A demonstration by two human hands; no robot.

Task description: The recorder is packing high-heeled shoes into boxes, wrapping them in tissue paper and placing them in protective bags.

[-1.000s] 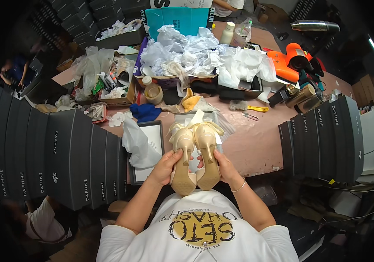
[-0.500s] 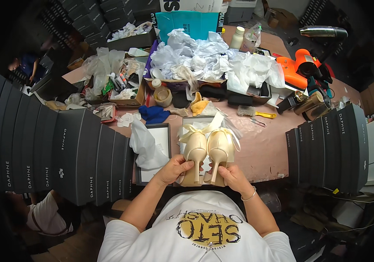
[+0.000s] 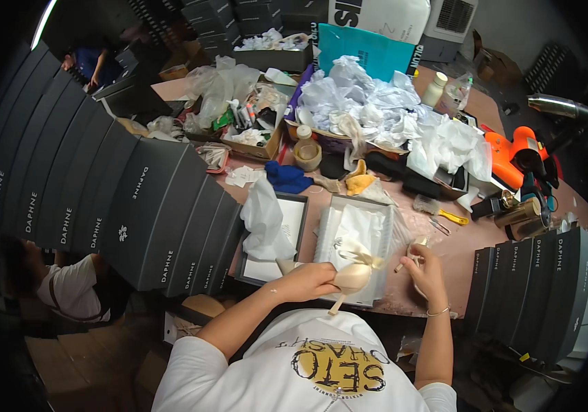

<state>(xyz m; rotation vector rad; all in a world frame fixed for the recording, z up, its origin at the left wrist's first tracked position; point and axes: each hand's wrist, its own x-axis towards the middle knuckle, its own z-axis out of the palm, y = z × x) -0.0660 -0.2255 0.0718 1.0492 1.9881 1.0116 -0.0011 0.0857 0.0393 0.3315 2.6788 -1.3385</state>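
Gripping a cream heeled shoe (image 3: 350, 278) over the open box's near edge (image 3: 349, 300), left fingers (image 3: 321, 278); right fingers (image 3: 419, 257) clenched around another shoe (image 3: 414, 248).

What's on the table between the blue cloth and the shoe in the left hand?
In the head view, an open grey box lined with white tissue lies between the blue cloth and the cream high-heeled shoe held by the left hand.

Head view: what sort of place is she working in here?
Likely a shoe packing bench in a workshop or stockroom: stacked dark shoe boxes, heaps of white tissue paper, and a cream heeled shoe in the left hand over an open box.
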